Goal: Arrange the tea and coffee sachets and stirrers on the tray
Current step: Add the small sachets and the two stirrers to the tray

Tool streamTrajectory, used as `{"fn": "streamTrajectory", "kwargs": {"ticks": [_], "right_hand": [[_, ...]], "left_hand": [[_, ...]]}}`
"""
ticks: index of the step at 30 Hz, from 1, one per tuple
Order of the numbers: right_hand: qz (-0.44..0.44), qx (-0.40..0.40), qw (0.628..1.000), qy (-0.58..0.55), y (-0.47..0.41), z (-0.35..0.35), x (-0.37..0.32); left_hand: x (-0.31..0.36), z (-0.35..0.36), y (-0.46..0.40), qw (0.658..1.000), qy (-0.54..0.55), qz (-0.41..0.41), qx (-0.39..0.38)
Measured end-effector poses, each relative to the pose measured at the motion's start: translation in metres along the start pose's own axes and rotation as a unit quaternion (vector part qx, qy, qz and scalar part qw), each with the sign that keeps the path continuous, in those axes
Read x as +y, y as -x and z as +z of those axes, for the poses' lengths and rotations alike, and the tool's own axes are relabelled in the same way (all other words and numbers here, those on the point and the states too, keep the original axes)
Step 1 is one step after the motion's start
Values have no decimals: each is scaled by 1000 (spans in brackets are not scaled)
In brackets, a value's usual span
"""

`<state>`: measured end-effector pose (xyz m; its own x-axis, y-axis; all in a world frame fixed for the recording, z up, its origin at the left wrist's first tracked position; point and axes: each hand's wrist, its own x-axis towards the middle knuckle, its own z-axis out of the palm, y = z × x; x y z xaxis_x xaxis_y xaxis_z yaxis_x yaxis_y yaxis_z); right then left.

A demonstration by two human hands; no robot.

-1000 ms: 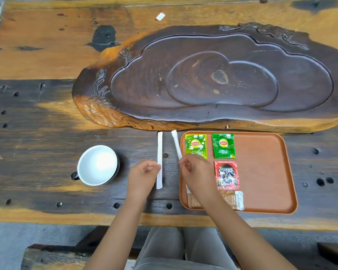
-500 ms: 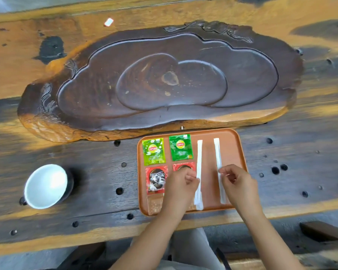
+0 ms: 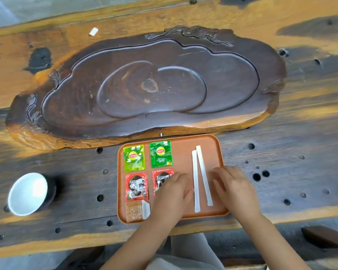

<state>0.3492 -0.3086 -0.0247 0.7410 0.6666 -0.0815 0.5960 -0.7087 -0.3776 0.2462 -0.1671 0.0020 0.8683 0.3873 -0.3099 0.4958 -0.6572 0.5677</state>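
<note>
An orange-brown tray (image 3: 180, 140) lies near the table's front edge. On its left side sit two green tea sachets (image 3: 134, 158) (image 3: 161, 154), two red coffee sachets (image 3: 136, 186) (image 3: 160, 178) and a brown sugar packet (image 3: 137, 212). Two white wrapped stirrers (image 3: 196, 180) (image 3: 204, 174) lie side by side on the right half, converging at the far end. My left hand (image 3: 174, 191) rests flat beside the left stirrer, partly covering the second coffee sachet. My right hand (image 3: 232, 186) rests to the right of the right stirrer. Neither hand grips anything.
A large dark carved wooden tea board (image 3: 144, 84) lies behind the tray. A white-lined cup (image 3: 28, 193) stands to the left. A small white scrap (image 3: 93, 31) lies far back. The plank table (image 3: 291, 152) has several round holes.
Both stirrers went from the table left of the tray onto its right half. My hands have let go and now lie flat on either side of them.
</note>
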Motion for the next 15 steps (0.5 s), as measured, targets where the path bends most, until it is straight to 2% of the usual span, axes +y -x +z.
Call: {"fn": "streamTrajectory", "kwargs": {"ticks": [2, 4, 7, 10, 15], "right_hand": [[-71, -3, 997, 22, -1, 1, 10], [-139, -38, 988, 50, -4, 6, 19], [-212, -109, 967, 86, -11, 11, 28], [-234, -159, 954, 93, -17, 14, 31], [-227, -163, 954, 104, -16, 18, 36]], "left_hand": [[-6, 3, -3, 991, -97, 95, -8], [-9, 6, -8, 976, -158, 141, -45], [-14, 15, -16, 965, -177, 161, -106], [-19, 26, -19, 955, -207, 164, -133], [-22, 31, -18, 959, -199, 155, -129]]}}
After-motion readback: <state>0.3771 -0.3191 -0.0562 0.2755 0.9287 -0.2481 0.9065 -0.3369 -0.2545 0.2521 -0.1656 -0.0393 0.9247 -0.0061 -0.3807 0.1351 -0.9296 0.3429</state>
